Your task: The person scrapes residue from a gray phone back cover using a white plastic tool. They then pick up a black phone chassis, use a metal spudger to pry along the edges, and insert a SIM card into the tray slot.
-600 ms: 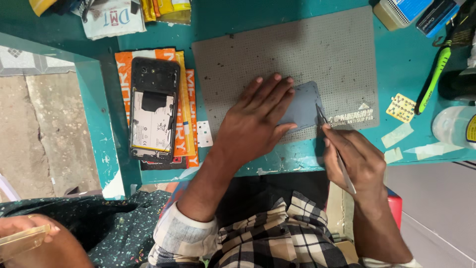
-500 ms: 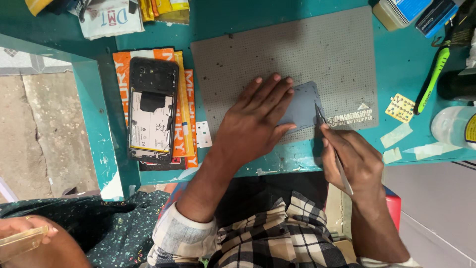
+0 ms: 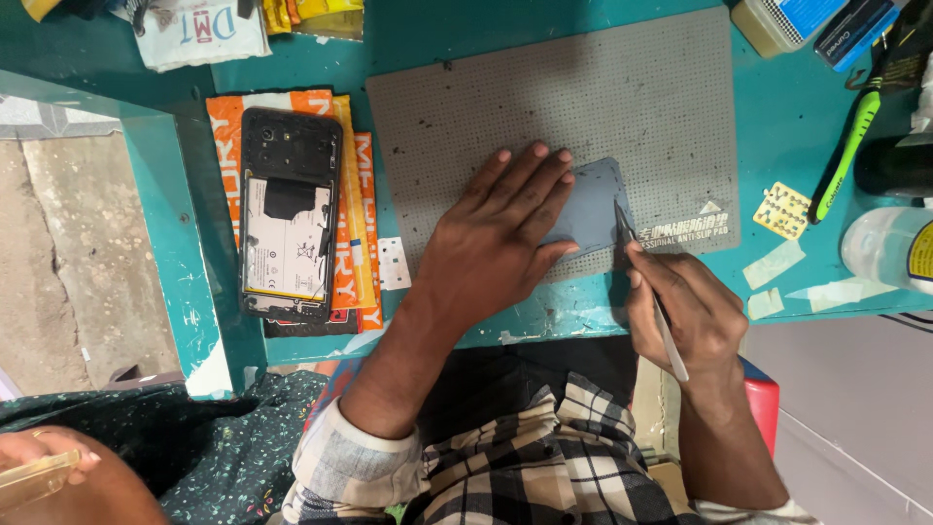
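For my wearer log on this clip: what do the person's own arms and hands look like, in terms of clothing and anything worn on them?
Both hands are bare: no gloves, rings or watch show on the left hand or the right hand. The black, white and grey checked shirt sleeves are rolled up near the elbows, leaving the forearms uncovered. The left cuff shows a paler striped lining; the right cuff barely shows at the picture's bottom edge.

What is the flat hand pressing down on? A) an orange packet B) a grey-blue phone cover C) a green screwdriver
B: the left hand lies flat on the grey-blue phone cover on the grey mat, while the right hand works metal tweezers at its edge.
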